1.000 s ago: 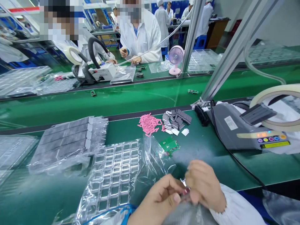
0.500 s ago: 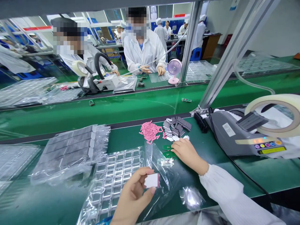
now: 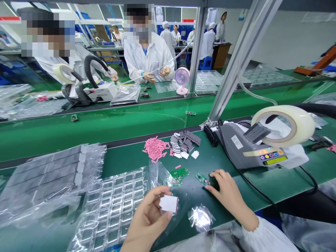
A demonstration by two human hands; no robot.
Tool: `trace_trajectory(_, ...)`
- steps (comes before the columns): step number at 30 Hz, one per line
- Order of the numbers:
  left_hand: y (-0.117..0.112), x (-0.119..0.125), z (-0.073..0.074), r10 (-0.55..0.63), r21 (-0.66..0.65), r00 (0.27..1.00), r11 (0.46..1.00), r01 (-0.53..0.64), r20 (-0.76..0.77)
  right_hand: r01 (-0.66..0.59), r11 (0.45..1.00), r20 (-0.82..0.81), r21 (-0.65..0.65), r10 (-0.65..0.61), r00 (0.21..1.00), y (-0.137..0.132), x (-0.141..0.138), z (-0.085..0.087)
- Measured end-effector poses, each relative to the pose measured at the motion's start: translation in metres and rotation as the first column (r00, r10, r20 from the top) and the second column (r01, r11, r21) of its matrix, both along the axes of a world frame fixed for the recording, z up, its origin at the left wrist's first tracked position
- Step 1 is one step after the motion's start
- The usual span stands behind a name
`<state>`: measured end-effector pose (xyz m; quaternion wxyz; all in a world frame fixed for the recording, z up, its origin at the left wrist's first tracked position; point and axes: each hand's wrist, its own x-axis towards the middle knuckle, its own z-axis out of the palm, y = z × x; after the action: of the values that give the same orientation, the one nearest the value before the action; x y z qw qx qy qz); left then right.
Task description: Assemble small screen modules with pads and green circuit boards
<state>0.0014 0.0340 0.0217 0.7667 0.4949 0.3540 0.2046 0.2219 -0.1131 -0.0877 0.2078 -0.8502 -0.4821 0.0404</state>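
Note:
My left hand (image 3: 154, 213) is closed, thumb and fingers gripping a small white rectangular piece (image 3: 168, 203) with a pink edge. It is above the right side of a clear compartment tray (image 3: 115, 203). My right hand (image 3: 223, 187) has thumb and index finger apart around the right end of a small green circuit board (image 3: 202, 179) on the green table. Left of that board lie more green circuit boards (image 3: 180, 173), partly beside clear plastic film (image 3: 160, 173). A single pink strip (image 3: 178, 166) lies just above them.
Behind the boards are a heap of pink strips (image 3: 155, 148), dark striped pieces (image 3: 190, 138) and white pieces (image 3: 195, 154). A tape dispenser (image 3: 236, 143) with a cable stands right. Stacked bagged trays (image 3: 52, 171) lie left; a shiny clear packet (image 3: 201, 217) lies in front. Co-workers sit opposite.
My right hand has moved from the circuit boards toward the right and nearer me, its fingers now around a separate board. My left hand still holds the white piece. The view has turned right.

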Motion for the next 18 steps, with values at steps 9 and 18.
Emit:
trace_trajectory(9,-0.012,0.003,0.007,0.087,0.095,0.988,0.990,-0.099,0.124,-0.055,0.995,-0.237,0.089,0.075,0.969,-0.003,0.001,0.033)
trace_trajectory(18,-0.022,0.013,0.034,-0.044,0.134,0.996,0.990,0.033,0.080,-0.437,0.741,0.122,0.510,0.441,0.889,0.006,-0.064,0.164)
